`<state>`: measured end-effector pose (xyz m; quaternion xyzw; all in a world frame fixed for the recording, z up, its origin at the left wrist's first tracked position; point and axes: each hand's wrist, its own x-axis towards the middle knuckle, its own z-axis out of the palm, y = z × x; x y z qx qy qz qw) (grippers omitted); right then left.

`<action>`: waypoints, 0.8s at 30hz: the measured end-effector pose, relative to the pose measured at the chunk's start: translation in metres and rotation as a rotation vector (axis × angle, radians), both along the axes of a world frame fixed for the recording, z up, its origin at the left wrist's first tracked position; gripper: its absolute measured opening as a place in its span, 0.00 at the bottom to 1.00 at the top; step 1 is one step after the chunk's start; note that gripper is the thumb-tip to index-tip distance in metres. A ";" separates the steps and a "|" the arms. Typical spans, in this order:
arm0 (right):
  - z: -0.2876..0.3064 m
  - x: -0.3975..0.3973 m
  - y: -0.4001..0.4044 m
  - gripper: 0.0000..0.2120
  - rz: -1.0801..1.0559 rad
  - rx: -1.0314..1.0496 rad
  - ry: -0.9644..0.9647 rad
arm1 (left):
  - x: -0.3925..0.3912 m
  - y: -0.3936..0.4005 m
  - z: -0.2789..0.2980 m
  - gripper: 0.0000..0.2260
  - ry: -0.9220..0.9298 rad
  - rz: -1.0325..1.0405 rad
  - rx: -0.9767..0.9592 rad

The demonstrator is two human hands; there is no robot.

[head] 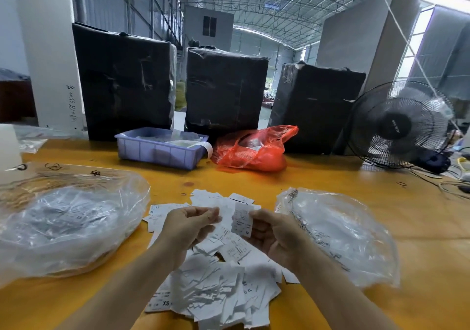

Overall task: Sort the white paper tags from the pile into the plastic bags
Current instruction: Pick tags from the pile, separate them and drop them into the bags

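A printed paper tag [242, 219] is pinched in the right hand [273, 238], the left hand [189, 224] pinching another; its size mark should be read before bagging.

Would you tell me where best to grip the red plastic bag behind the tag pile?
Probably by the loose, crumpled top of the red plastic bag, coming from above: its film stands up there, while the full bottom lies flat on the table.

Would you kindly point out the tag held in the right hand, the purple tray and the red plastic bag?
Tag [242, 220]: head view, on its printed face, just left of the gripping fingers.
Purple tray [157, 151]: head view, on its front wall.
Red plastic bag [256, 158]: head view, on its bulging lower front.
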<state>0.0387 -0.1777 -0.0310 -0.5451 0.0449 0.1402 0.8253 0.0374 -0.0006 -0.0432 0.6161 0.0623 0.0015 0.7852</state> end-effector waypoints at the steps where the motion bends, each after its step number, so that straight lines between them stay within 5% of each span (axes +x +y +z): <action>1: -0.001 -0.002 0.000 0.07 0.007 -0.015 -0.004 | -0.002 -0.001 0.000 0.06 0.000 -0.018 0.008; 9: -0.012 -0.015 -0.010 0.13 -0.154 -0.195 -0.164 | -0.008 -0.014 -0.010 0.07 0.010 -0.091 0.036; 13: -0.010 -0.015 -0.017 0.27 -0.162 -0.069 -0.229 | -0.009 -0.016 -0.011 0.11 0.015 -0.075 0.053; 18: -0.007 -0.020 -0.010 0.07 -0.102 -0.214 -0.260 | -0.012 -0.020 -0.013 0.11 0.015 -0.064 0.024; 24: -0.007 -0.023 -0.006 0.04 -0.212 -0.260 -0.357 | -0.014 -0.022 -0.014 0.10 0.003 -0.072 0.050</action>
